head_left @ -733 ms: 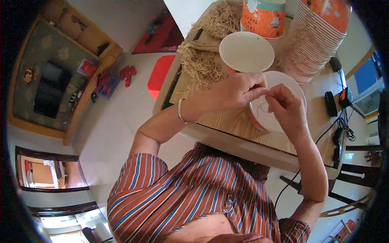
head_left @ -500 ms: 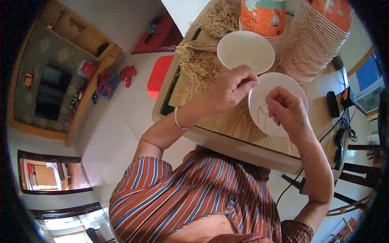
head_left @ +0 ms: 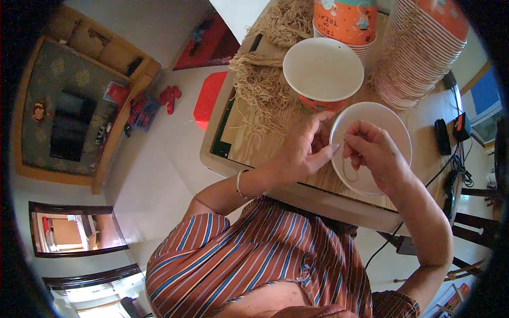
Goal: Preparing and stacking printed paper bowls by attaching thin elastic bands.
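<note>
A white-lined paper tub point(head_left: 389, 119) stands near the table's front edge, its mouth facing me. At its left rim is my left hand point(head_left: 305, 153), curled against the side with the thumb at the lip; its inner fingers are partly hidden. Over the mouth my right hand point(head_left: 376, 156) is closed, thumb and fingertips pinched on a thin pale string point(head_left: 347, 172), which hangs in a loop inside the tub. Just behind stands a second open paper tub point(head_left: 323, 69) with a white inside and an orange outside.
Tangled beige strings point(head_left: 260, 85) lie at the left of the wooden table point(head_left: 254, 146). Behind are a tall stack of paper tubs point(head_left: 424, 58) and a shorter orange printed stack point(head_left: 347, 21). Black cables and an adapter point(head_left: 462, 127) lie right; a red stool point(head_left: 209, 100) stands left.
My left hand has gone from a pinch above the tub's rim down to its left side, thumb at the lip. The right hand stays pinched over the mouth. The tub has shifted slightly towards me.
</note>
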Demonstrator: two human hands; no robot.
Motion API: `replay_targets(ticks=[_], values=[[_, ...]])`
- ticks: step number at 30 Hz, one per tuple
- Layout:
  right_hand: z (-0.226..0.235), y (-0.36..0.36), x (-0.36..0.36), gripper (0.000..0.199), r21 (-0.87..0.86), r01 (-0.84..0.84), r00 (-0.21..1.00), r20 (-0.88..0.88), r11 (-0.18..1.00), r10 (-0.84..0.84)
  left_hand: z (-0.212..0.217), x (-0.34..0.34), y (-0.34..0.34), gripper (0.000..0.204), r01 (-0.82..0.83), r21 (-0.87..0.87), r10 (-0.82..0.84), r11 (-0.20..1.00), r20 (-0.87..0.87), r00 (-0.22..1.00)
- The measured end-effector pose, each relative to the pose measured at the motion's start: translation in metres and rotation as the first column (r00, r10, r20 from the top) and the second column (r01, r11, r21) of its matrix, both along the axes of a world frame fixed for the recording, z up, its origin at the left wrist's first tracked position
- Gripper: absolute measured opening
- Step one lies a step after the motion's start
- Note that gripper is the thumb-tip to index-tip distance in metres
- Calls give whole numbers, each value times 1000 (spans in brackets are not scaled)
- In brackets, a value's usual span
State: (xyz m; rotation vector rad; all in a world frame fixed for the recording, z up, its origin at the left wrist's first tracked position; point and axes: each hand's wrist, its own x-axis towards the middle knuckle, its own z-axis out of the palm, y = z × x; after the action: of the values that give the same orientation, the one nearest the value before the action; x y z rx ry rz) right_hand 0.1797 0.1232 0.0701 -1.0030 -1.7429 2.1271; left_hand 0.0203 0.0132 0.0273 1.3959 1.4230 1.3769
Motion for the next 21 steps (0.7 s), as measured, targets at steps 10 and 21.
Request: replay_targets(ticks=[10,21], values=[[-5,-1,4,12,-58,-6,1000,-8,998,6,-7,-2,-1,49,60,-6,-59,998,112,992],[-6,0,0,13,-67,-17,1000,2,998,17,-15,-6,4,22,-93,77,98,993,-57,994]])
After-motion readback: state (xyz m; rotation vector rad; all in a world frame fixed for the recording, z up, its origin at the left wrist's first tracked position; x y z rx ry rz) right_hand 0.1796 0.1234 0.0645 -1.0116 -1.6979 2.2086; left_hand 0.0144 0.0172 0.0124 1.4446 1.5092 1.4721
